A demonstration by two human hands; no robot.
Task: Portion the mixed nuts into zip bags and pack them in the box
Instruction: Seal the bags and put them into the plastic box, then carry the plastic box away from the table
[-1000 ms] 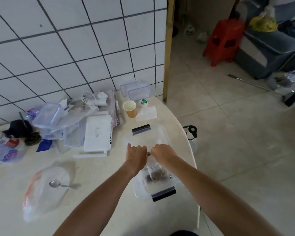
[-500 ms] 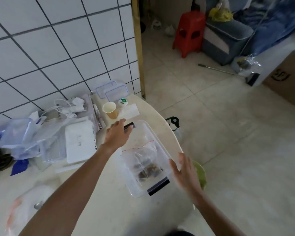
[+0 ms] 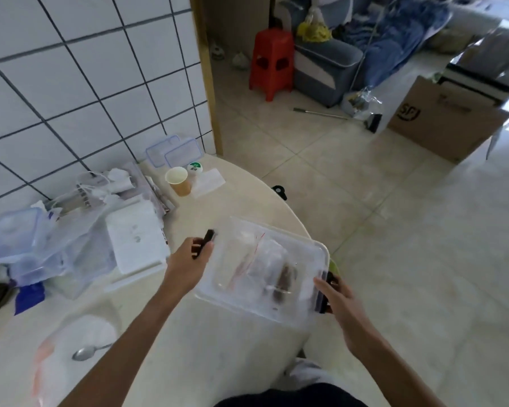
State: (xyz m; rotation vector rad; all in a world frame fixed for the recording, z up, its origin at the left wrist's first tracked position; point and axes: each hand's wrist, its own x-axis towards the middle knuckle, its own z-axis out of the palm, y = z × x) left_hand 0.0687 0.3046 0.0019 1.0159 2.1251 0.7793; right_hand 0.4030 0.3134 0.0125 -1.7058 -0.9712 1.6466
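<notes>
Both hands are gripping the clear box (image 3: 265, 268) by its black end clips — left hand (image 3: 188, 259) and right hand (image 3: 334, 292) curled closed — holding it, bagged nuts (image 3: 282, 280) inside, over the table (image 3: 232, 362) edge, risking a tilt spilling floorward.

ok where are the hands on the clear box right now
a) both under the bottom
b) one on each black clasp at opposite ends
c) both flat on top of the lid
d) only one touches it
b: the left hand and right hand each grip a black clasp at opposite ends of the clear box.
</notes>
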